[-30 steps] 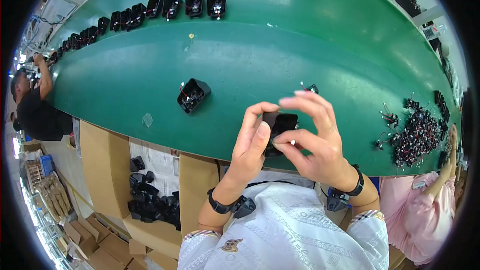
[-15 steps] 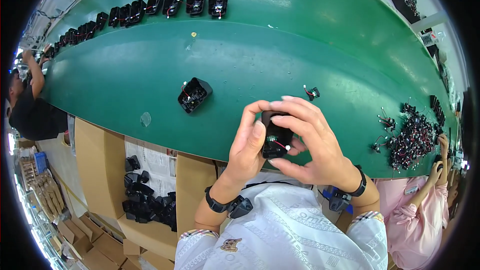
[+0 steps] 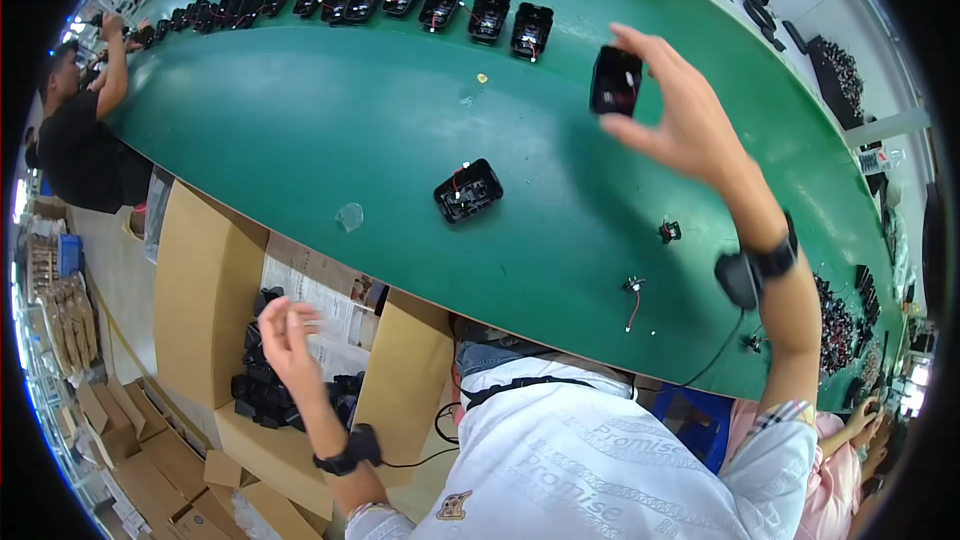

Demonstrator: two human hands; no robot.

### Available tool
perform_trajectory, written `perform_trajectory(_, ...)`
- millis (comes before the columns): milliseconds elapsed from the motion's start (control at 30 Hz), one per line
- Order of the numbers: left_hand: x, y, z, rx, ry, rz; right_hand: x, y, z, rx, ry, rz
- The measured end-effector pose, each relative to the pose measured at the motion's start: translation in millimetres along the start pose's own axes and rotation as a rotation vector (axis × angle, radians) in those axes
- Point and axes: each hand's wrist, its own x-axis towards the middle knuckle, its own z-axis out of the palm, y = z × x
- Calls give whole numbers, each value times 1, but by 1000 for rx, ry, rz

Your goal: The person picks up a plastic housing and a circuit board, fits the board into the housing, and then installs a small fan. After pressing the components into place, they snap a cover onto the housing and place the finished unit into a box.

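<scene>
Black housing [image 3: 614, 82] is gripped between the thumb and fingers of the right hand [image 3: 685, 125], above the green table [image 3: 340, 130], well apart from the near edge, with bare tabletop to its left. Open-topped and boxy, it is apparently wired in red inside, though blurred. The left hand [image 3: 288, 335] is held half open above the cardboard box [image 3: 205, 310]. One lone housing [image 3: 468, 191], two wired modules [image 3: 670, 231] and at least eight lined-up housings [image 3: 532, 32] are counted.

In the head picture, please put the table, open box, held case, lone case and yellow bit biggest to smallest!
Table
Open box
Held case and lone case: look alike; nearness makes it unsure
Yellow bit
</scene>
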Motion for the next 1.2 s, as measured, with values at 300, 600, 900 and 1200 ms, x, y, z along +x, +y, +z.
perform_trajectory(300,-30,-237,-125,997,-574,-233,53,74,71,-65,-47,104)
perform_trajectory(600,-52,-232,-115,1019,-877,-402,-64,40,-32,115,-242,173)
perform_trajectory(900,-38,-227,-143,886,-1133,-554,-157,3,-1,142,-98,293)
perform_trajectory(1200,14,-37,-80,-82,-331,-469,-194,10,-6,461,81,447)
